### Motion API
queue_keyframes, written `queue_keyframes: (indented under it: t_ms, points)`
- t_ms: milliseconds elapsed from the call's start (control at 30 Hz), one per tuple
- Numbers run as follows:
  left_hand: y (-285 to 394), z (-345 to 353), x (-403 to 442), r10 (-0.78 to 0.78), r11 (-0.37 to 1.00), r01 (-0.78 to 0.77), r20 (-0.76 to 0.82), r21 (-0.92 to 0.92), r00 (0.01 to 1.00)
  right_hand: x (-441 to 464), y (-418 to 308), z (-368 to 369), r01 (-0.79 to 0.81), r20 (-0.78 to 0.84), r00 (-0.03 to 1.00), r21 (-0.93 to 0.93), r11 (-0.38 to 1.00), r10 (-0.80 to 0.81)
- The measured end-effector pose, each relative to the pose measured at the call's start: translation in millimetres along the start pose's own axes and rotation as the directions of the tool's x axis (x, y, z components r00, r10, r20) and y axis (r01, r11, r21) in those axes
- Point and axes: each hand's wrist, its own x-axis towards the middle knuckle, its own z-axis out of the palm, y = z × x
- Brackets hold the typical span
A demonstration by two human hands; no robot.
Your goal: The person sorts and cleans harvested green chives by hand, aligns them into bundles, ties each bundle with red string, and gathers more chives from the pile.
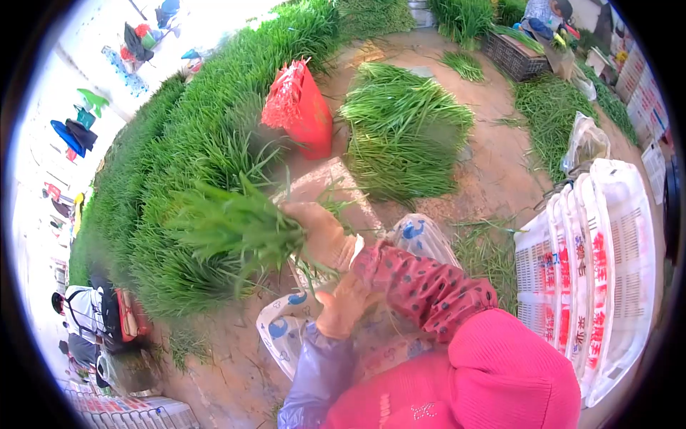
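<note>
My right hand point(325, 232), in a tan glove and a red dotted sleeve, grips a bunch of green chives point(236, 222). The leaves point left and are blurred. Just below its wrist, my left hand point(344, 306) has its thumb apart from the fingers, and nothing shows in it; some of its fingertips are hidden. A pale board point(339, 182) lies behind the hands. Beyond it stands a red bag point(311, 121) with red strips at its top. To its right, a pile of cut chives point(407, 136) rests on the floor.
A long bank of chives point(171, 179) runs along the left. Stacked white crates point(586, 279) stand close on the right. A dark crate point(518, 57) is at the back right, with a person point(547, 14) near it. Other people point(86, 311) are at the far left.
</note>
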Motion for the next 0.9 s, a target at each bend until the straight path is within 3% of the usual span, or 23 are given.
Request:
queue_keyframes:
  t_ms: [33, 67, 100, 200, 267, 300, 400, 433, 567, 733, 767, 800, 833, 867, 900]
  points:
    - [-2.1, 9.1, 3.4, -0.003, 1.0, 0.003, -0.004, -0.006, 1.0, -7.2, -9.4, -5.7, 0.052, -0.053, 0.997, -0.04, 0.998, -0.054]
    - [-3.9, 18.6, 6.9, 0.064, 0.974, -0.049, -0.059, 0.22, 0.996, -19.4, -25.1, -6.5, 0.039, -0.047, 0.998, -0.036, 0.999, -0.041]
    - [-1.9, 24.3, 9.8, 0.091, 0.949, -0.06, -0.088, 0.31, 0.992, -31.2, -41.3, -5.8, 0.003, -0.164, 0.986, 0.104, 0.995, 0.014]
    - [3.4, 39.1, 8.1, 0.097, 0.95, -0.058, -0.116, 0.306, 0.989, -52.8, -68.0, -7.9, -0.216, -0.234, 0.946, 0.058, 0.975, 0.223]
    - [7.6, 44.2, 1.0, 0.087, 0.96, -0.052, -0.12, 0.274, 0.989, -82.1, -38.5, -14.6, 0.175, -0.056, 0.982, -0.063, 0.983, -0.179]
    - [10.2, 46.1, -3.7, 0.082, 0.964, -0.047, -0.126, 0.26, 0.989, -74.2, -64.0, -47.7, 0.265, 0.127, 0.959, -0.073, 0.961, -0.255]
    - [18.9, 50.6, -11.9, 0.07, 0.972, -0.033, -0.153, 0.232, 0.986, -92.2, -74.3, -45.8, 0.295, 0.116, 0.951, -0.078, 0.952, -0.285]
    - [23.4, 51.8, -15.0, 0.068, 0.975, -0.03, -0.165, 0.219, 0.984, -98.9, -78.0, -55.1, 0.316, 0.252, 0.928, -0.138, 0.939, -0.275]
    - [38.1, 51.4, -20.1, 0.042, 0.984, -0.004, -0.209, 0.178, 0.977, -111.7, -105.2, -69.1, 0.347, 0.41, 0.884, -0.258, 0.902, -0.223]
    - [54.5, 45.2, -14.6, -0.028, 0.981, 0.08, -0.272, 0.18, 0.962, -119.3, -102.3, -80.5, 0.338, 0.491, 0.847, -0.208, 0.918, -0.201]
    - [57.2, 38.4, -13.0, -0.047, 0.978, 0.103, -0.288, 0.181, 0.956, -120.0, -94.9, -84.8, 0.078, 0.483, 0.853, 0.258, 0.963, -0.198]
    - [61.5, 27.2, -11.6, -0.076, 0.978, 0.129, -0.292, 0.165, 0.953, -124.1, -89.1, -92.4, -0.198, 0.475, 0.859, 0.652, 0.732, -0.191]
    - [65.8, 16.5, -10.1, -0.106, 0.977, 0.155, -0.295, 0.149, 0.95, -129.1, -87.6, -111.8, -0.702, 0.699, 0.671, 0.489, 0.518, 0.249]
    - [67.9, 8.0, -7.2, -0.156, 0.974, 0.196, -0.287, 0.116, 0.945, -131.1, -81.1, -109.0, -0.702, 0.694, 0.673, 0.489, 0.518, 0.257]
    - [70.5, 15.5, -5.6, -0.21, 0.963, 0.244, -0.246, 0.117, 0.946, -134.4, -69.1, -99.5, -0.762, 0.625, 0.635, 0.411, 0.5, 0.454]
